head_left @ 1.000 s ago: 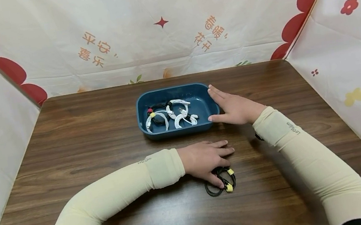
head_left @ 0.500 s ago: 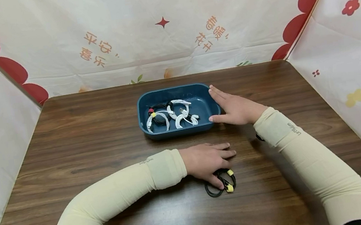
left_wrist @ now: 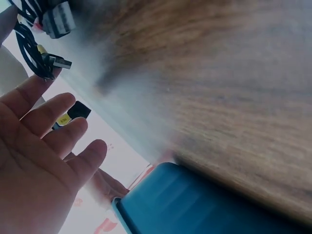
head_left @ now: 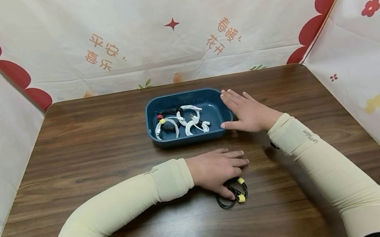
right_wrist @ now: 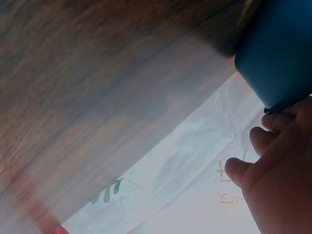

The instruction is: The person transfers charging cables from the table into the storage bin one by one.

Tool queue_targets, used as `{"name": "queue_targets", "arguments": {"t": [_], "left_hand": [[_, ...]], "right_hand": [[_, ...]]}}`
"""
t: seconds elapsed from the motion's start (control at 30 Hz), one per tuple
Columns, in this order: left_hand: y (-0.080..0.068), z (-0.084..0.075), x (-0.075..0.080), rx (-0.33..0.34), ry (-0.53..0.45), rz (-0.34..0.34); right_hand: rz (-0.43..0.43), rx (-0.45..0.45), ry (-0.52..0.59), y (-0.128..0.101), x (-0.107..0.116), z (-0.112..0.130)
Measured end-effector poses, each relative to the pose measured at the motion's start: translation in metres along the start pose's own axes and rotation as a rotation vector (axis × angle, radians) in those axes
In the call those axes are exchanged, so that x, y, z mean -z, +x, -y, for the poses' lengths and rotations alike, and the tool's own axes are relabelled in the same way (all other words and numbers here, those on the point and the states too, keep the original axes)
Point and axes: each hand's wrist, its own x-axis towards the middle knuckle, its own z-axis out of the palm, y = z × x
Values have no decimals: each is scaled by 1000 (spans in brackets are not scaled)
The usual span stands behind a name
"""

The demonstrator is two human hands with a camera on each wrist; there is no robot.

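My left hand (head_left: 216,170) lies palm down over a coiled black cable (head_left: 228,203) with yellow ties, its fingers spread and fairly straight. The thumb rests on the coil, and the hand hides the coil's far part. In the left wrist view, a USB plug (left_wrist: 62,63) on the black coil shows by the index fingertip, and a dark block with a yellow band (left_wrist: 78,111) shows behind the fingers. My right hand (head_left: 248,114) rests against the right end of a blue bin (head_left: 187,139), thumb at the front corner and extended fingers along the rim.
Inside the bin's left half lie several coiled cables: white ones (head_left: 196,127) and a black one (head_left: 168,129) with a red tie. The brown wooden table (head_left: 88,150) meets a printed white curtain (head_left: 145,18) behind, with white side panels (head_left: 370,67) left and right.
My left hand and the black coil have shifted very slightly left. The right hand's little finger has spread away from the others, while the bin stays in place.
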Motion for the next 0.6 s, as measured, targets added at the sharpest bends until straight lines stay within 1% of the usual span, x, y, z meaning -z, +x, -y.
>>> {"name": "queue_targets", "arguments": {"t": [0.27, 0.4, 0.5, 0.6], "left_hand": [[-10, -2, 9, -26, 26, -31], [-18, -1, 13, -44, 50, -67], [-24, -1, 15, -40, 72, -92], [-29, 0, 17, -26, 78, -102]], "right_hand": [[-16, 4, 1, -1, 0, 0], [-13, 1, 0, -1, 0, 1], [-13, -2, -7, -2, 0, 2], [-19, 1, -13, -2, 1, 2]]}}
